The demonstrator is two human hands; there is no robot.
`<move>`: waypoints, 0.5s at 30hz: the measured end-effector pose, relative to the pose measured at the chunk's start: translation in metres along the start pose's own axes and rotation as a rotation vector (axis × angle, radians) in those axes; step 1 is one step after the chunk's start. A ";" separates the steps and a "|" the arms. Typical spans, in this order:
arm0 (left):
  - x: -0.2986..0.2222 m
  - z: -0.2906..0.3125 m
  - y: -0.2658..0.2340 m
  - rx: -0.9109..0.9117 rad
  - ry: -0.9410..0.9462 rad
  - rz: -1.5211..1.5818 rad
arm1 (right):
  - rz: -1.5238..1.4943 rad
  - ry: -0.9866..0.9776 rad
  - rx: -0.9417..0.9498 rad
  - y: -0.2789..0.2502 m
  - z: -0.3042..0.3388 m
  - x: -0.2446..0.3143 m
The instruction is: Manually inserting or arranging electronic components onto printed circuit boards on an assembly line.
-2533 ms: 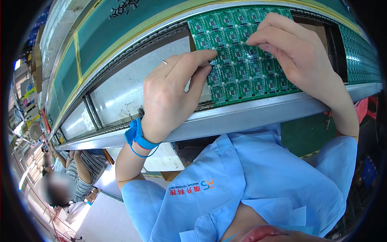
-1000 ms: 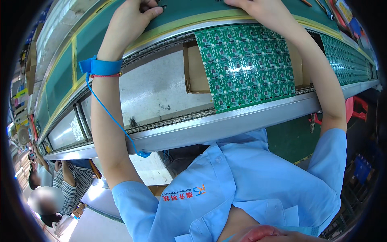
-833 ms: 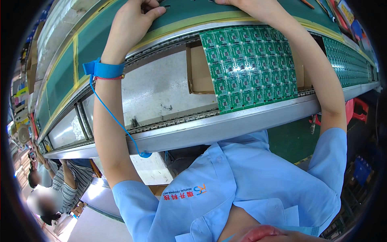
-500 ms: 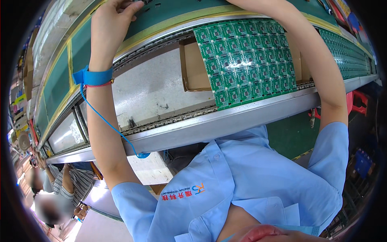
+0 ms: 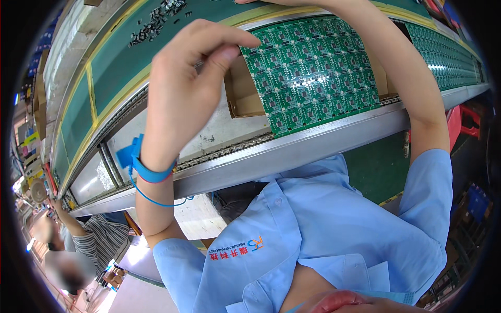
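Observation:
My left hand [image 5: 190, 83], with a blue wrist strap [image 5: 151, 167] round its wrist, is at the left far corner of a green circuit board panel [image 5: 318, 78]. Its thumb and index finger curl toward each other by the panel's edge; whatever is between them is too small to make out. At the top edge of the picture my right hand [image 5: 284, 2] is mostly cut off, just beyond the panel, so its fingers are largely hidden. A loose pile of small black chips [image 5: 155, 25] lies on the green mat [image 5: 117, 62], beyond my left hand.
The panel spans the rails of a metal conveyor [image 5: 313, 138], above an open cardboard box [image 5: 245, 112]. More green panels [image 5: 443, 62] lie farther right. A red stool [image 5: 469, 122] stands beyond my right elbow. Another person in a striped shirt [image 5: 107, 237] is at the lower left.
My left hand has come back from the chips on the mat, toward me and right, to the panel's left far corner. The panel has shifted slightly left.

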State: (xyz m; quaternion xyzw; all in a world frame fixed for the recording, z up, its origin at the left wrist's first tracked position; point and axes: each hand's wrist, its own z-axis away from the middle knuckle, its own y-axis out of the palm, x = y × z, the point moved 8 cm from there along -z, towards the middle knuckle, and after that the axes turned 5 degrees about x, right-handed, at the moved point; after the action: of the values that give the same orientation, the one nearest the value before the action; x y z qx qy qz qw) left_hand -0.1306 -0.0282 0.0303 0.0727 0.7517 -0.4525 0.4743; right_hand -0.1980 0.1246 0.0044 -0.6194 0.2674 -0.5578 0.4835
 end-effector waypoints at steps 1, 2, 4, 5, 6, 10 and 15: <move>-0.005 0.002 0.005 0.032 0.046 -0.027 | -0.003 0.003 -0.006 0.002 -0.001 -0.001; -0.010 0.003 0.011 0.065 0.092 -0.054 | 0.002 -0.018 -0.019 0.003 -0.001 0.000; -0.015 0.007 0.017 0.085 0.094 -0.038 | 0.002 -0.042 -0.034 -0.001 0.001 0.008; -0.015 0.008 0.022 0.102 0.099 -0.020 | -0.024 -0.025 0.003 -0.006 0.006 0.015; -0.016 0.009 0.028 0.119 0.104 -0.002 | -0.050 -0.007 0.039 -0.006 0.008 0.017; -0.030 0.017 0.053 0.175 0.075 -0.058 | 0.001 -0.137 -0.044 -0.002 0.008 0.023; -0.042 0.018 0.075 0.188 0.250 -0.238 | -0.044 -0.244 -0.308 -0.010 0.031 0.030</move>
State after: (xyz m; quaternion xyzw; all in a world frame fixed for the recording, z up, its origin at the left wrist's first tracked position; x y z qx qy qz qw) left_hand -0.0562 0.0151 0.0142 0.0830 0.7626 -0.5608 0.3116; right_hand -0.1639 0.1115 0.0296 -0.7548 0.2755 -0.4413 0.3996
